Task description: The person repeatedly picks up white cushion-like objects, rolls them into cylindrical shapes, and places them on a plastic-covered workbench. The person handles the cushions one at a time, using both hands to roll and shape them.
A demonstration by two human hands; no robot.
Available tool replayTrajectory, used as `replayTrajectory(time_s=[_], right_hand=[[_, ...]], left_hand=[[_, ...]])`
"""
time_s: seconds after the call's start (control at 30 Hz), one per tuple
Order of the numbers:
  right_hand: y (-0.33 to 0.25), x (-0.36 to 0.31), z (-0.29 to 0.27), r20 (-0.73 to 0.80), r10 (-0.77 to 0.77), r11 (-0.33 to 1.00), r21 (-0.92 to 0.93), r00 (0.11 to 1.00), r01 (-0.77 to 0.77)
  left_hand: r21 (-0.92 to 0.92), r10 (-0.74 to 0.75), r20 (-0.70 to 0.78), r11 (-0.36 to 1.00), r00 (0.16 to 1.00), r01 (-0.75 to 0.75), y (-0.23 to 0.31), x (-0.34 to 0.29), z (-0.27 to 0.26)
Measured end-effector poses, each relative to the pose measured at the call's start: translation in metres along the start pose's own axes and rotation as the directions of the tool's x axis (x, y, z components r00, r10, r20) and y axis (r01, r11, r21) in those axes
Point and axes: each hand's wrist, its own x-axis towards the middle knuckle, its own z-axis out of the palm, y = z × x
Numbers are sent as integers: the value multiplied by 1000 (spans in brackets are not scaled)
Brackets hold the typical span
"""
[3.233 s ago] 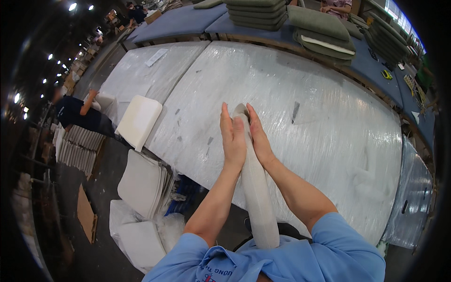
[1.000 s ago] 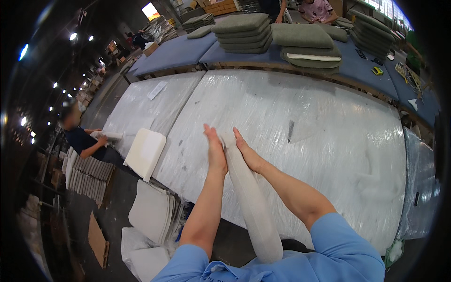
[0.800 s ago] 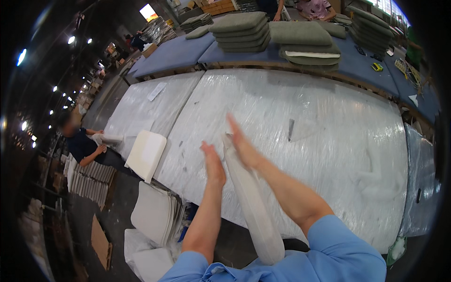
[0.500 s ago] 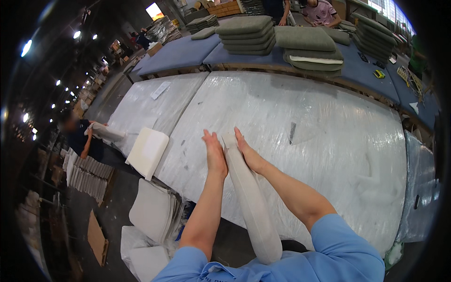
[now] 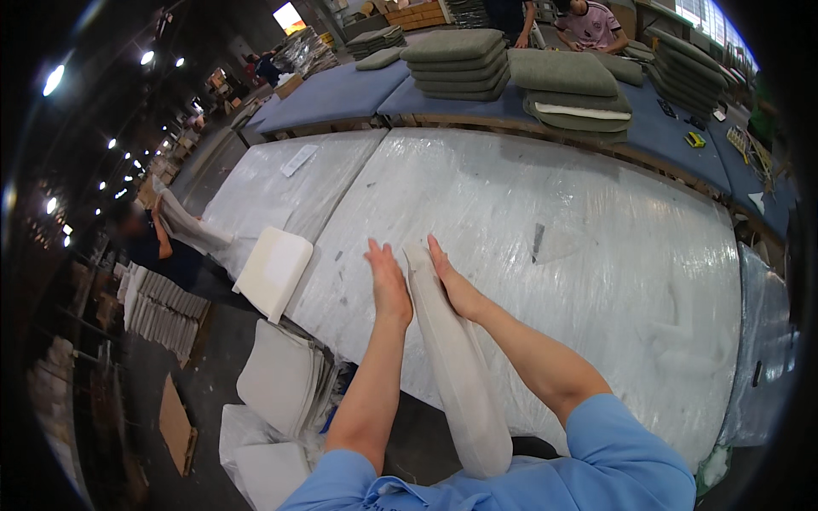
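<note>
1. While its near end meets the person's light-blue shirt [image 5: 511,485], a long off-white fabric-covered cushion [image 5: 460,375], seen edge-on, points toward about eleven o'clock, its far end between both hands.
2. At that end's nine o'clock, the left hand [image 5: 389,285] is upright and flat, fingers straight and slightly spread; whether the palm touches the cushion, I cannot tell.
3. At its three o'clock, the right hand [image 5: 452,281] lies along the cushion's side, fingers straight, close together, not curled.
4. Beneath the hands spreads a broad table wrapped in clear plastic film [image 5: 596,298].
5. From the cushion's middle, a cream rounded-corner seat pad [image 5: 273,271] lies at ten o'clock, a stack of thin white pads [image 5: 277,370] at nine, and a stack of grey-green cushions [image 5: 456,64] at twelve.
</note>
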Motion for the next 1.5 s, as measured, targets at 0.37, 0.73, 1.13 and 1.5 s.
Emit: replayTrajectory(time_s=[0.37, 0.73, 1.13, 1.5], right_hand=[[10, 0, 15, 28, -61, 998, -31, 998, 62], [8, -42, 6, -3, -126, 982, -142, 992, 125], [-17, -53, 45, 67, -134, 986, -92, 989, 140], [-47, -2, 26, 123, -165, 985, -22, 979, 168]], left_hand=[[191, -145, -36, 970, 989, 149, -6, -5, 4], [362, 10, -57, 932, 998, 11, -10, -64, 34], [221, 87, -58, 973, 995, -72, -4, -96, -43], [-59, -42, -87, 998, 995, 37, -4, -80, -68]])
